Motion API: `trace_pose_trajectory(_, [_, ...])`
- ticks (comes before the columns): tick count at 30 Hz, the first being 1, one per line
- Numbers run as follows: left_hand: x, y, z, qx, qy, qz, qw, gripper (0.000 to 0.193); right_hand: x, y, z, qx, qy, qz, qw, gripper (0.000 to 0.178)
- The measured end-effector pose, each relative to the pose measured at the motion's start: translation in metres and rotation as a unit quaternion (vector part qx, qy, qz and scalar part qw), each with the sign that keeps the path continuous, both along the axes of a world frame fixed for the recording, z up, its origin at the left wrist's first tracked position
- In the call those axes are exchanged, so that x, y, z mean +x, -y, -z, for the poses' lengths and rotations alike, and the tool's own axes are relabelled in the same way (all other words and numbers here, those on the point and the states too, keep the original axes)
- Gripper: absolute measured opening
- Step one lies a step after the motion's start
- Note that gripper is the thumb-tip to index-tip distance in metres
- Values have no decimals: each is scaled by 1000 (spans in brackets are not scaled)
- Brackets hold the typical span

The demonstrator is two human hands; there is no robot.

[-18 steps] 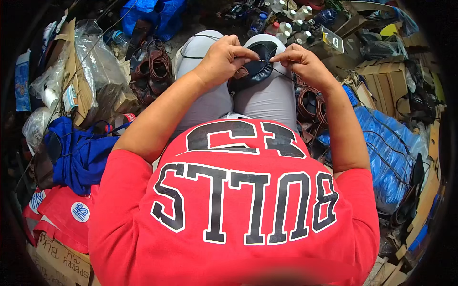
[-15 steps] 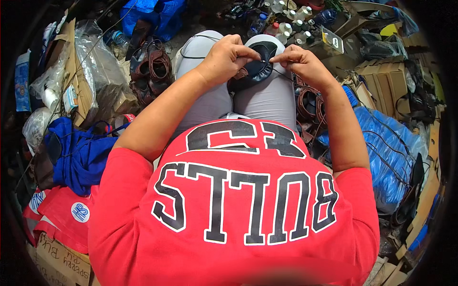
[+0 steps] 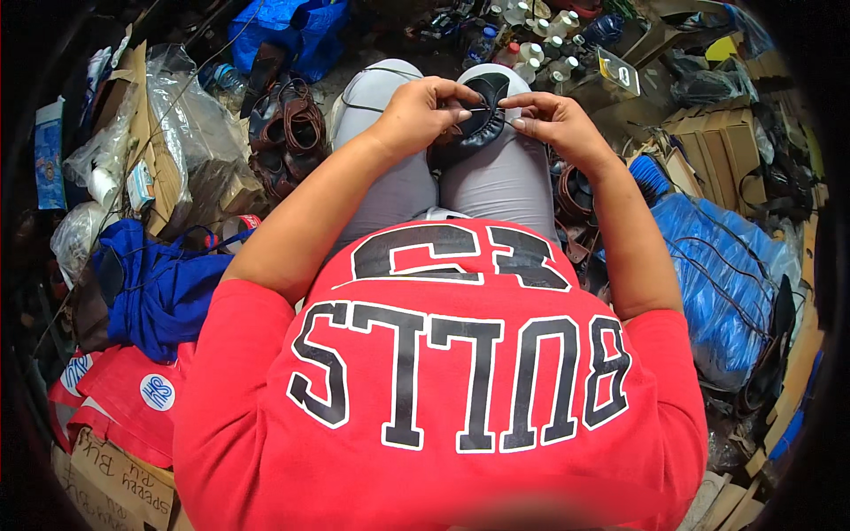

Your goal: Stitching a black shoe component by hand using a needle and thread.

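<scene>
A black leather shoe piece [image 3: 485, 140] with a gathered, puckered edge rests on my right thigh. My left hand [image 3: 427, 111] is at its left side, thumb and index finger curled together by the opening. My right hand [image 3: 547, 119] sits at the opposite side with its fingertips pinched near the gathered edge. A thin pale line, perhaps a thread or needle, shows between the two sets of fingertips. Too little of it is visible to name what either hand grips. A dark cord [image 3: 370, 108] loops over my left knee.
Brown strappy leather shoes [image 3: 297, 124] lie left of my legs. Several capped bottles [image 3: 536, 53] stand ahead. On the right are a blue plastic-wrapped bundle [image 3: 708, 283] and stacked cardboard [image 3: 713, 150]; on the left, a blue cloth [image 3: 150, 283] and plastic-covered cardboard [image 3: 199, 115].
Both hands stay at the black shoe piece. The left index finger and thumb now sit a little farther apart, and the right thumb has dropped lower. The whole view has shifted slightly.
</scene>
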State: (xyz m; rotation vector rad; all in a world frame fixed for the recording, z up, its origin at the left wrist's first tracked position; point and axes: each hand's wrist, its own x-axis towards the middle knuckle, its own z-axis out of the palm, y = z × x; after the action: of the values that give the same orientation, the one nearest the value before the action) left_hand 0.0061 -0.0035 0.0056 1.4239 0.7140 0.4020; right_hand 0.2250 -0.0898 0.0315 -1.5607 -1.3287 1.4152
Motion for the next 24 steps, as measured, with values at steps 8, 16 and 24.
trace_pose_trajectory(8, [27,-1,20,49,53,-10,997,14,-15,-6,-3,47,-11,46,998,13])
trace_pose_trajectory(16, [-6,-10,-10,190,-61,-15,980,9,10,-7,6,82,-39,41,995,12])
trace_pose_trajectory(24, [3,-4,-27,205,-149,59,966,11,24,20,-18,36,37,8,999,12])
